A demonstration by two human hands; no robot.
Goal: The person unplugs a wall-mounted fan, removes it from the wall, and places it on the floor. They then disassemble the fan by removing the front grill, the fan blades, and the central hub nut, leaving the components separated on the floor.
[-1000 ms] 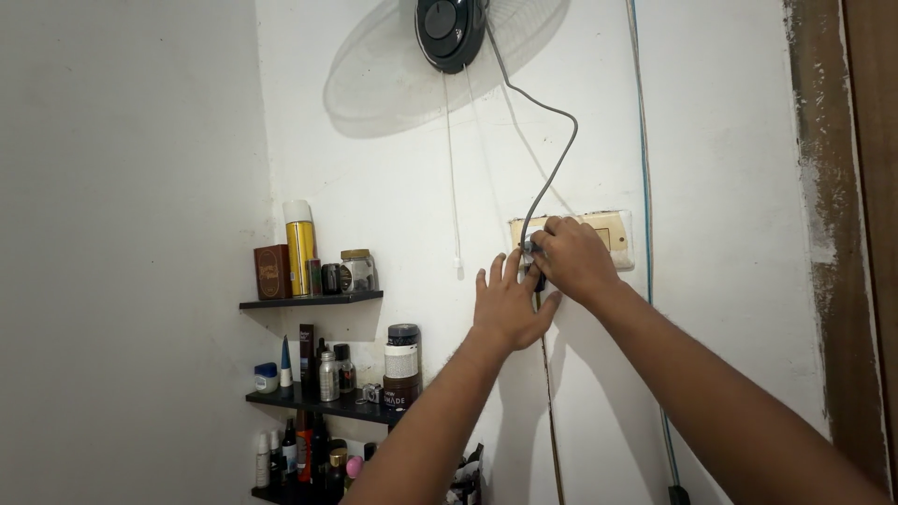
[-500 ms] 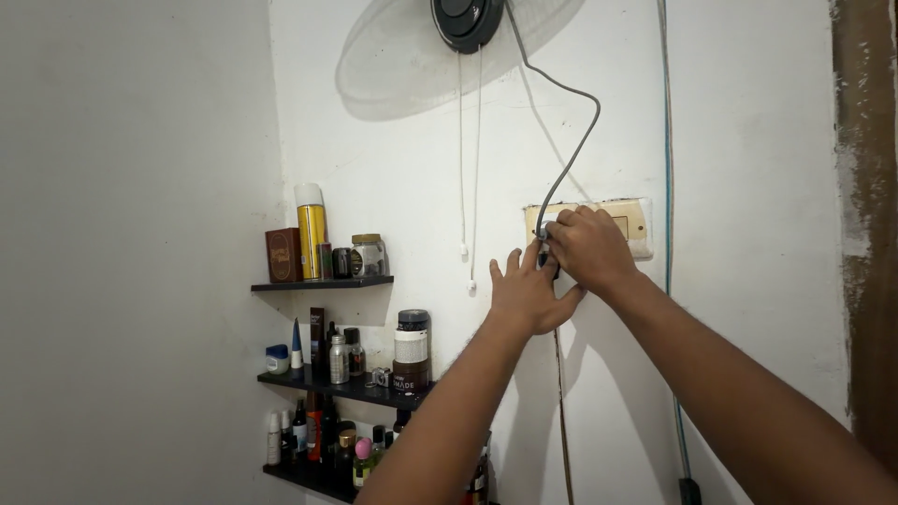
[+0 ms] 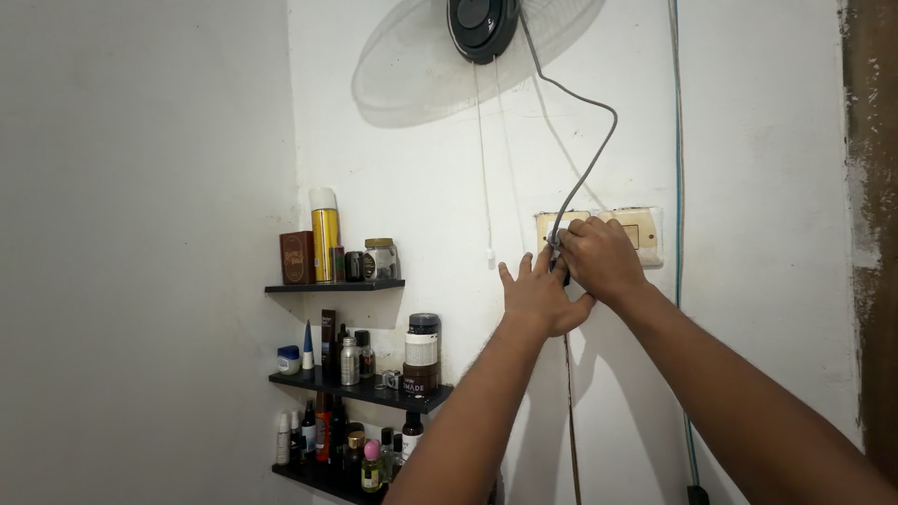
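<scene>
A cream wall socket plate (image 3: 639,231) sits on the white wall. My right hand (image 3: 601,260) is closed over the plug at the plate's left end, where the grey fan cord (image 3: 594,160) comes down. The plug itself is mostly hidden under my fingers. My left hand (image 3: 536,297) lies flat against the wall just below and left of it, fingers spread, touching my right hand. The cord runs up to a wall fan (image 3: 480,42) at the top.
Three black shelves (image 3: 332,287) at the left carry bottles, jars and a gold spray can (image 3: 325,237). A white pull string (image 3: 485,168) hangs from the fan. A blue cable (image 3: 679,234) runs down the wall at the right, beside a brown door frame (image 3: 875,234).
The view has shifted slightly left and down, so everything sits a little further right and higher. Both hands stay at the socket in the same grip.
</scene>
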